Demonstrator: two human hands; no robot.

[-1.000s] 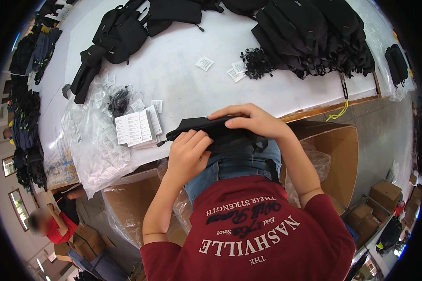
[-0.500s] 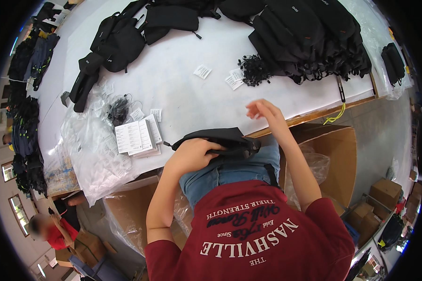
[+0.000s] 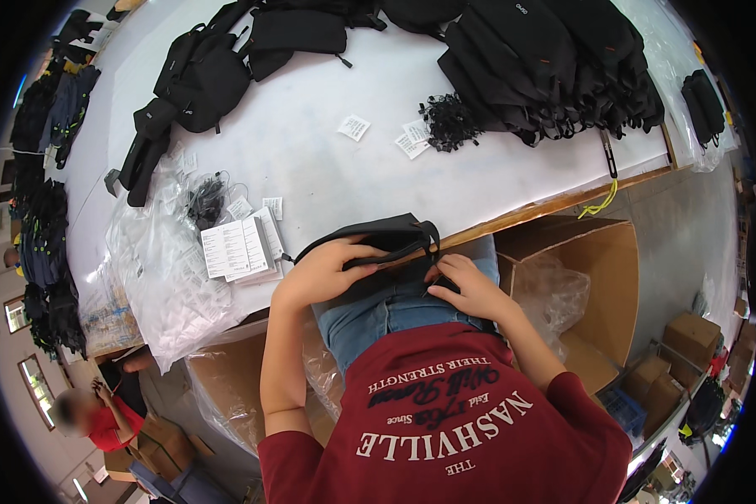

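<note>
A black fabric bag (image 3: 395, 228) lies at the table's front edge, against my lap. My left hand (image 3: 328, 269) is closed on its near side, with the thumb and fingers at the opening. At the bag's right end, my right hand (image 3: 469, 287) has thumb and fingers bent around a thin black strap (image 3: 433, 244); the exact grip is partly hidden. Left of the bag stand stacks of white printed cards (image 3: 237, 248), next to a bunch of black cords (image 3: 206, 202).
Clear plastic bags (image 3: 164, 277) drape over the table's front left. Black bags (image 3: 554, 67) are piled at the far right, beside small black clips (image 3: 449, 122) and white labels (image 3: 354, 128). More black bags (image 3: 202, 80) lie far left. An open cardboard box (image 3: 596, 286) stands below the edge.
My right hand has come down from above the table edge to the bag's right end and closed there. My left hand still holds the bag, which has shifted slightly up and left.
</note>
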